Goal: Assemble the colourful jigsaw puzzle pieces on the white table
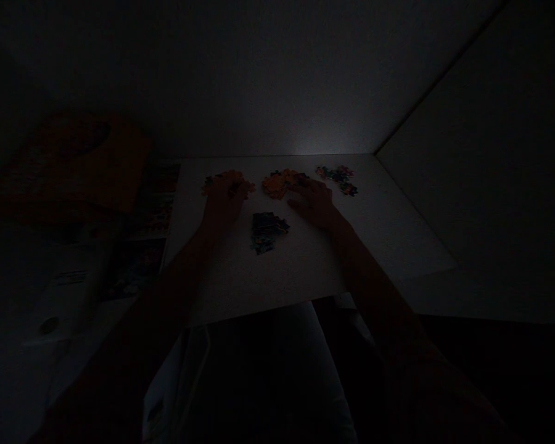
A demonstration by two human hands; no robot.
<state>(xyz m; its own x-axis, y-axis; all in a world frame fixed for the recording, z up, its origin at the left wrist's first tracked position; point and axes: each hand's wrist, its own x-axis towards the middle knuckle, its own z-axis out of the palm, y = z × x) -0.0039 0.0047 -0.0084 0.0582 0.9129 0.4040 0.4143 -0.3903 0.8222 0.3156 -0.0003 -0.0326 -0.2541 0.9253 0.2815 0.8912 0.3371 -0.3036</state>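
Observation:
The scene is very dark. My left hand (222, 200) reaches onto a pile of orange jigsaw puzzle pieces (248, 187) at the left of the white tabletop; its fingertips blend into the pieces, so any grip is unclear. My right hand (315, 202) lies with fingers spread at the right edge of a second pile, orange and yellow puzzle pieces (274, 185). Between and nearer than both hands lies a heap of dark blue-green puzzle pieces (266, 231). Just beyond my right hand are several mixed-colour puzzle pieces (337, 174), some loosely spread.
The white table (277, 283) meets a pale wall (268, 80) at the back and a panel (481, 160) on the right. Left of it are an orange bag-like object (92, 166) and printed picture sheets (139, 262). My legs (300, 364) are below the front edge.

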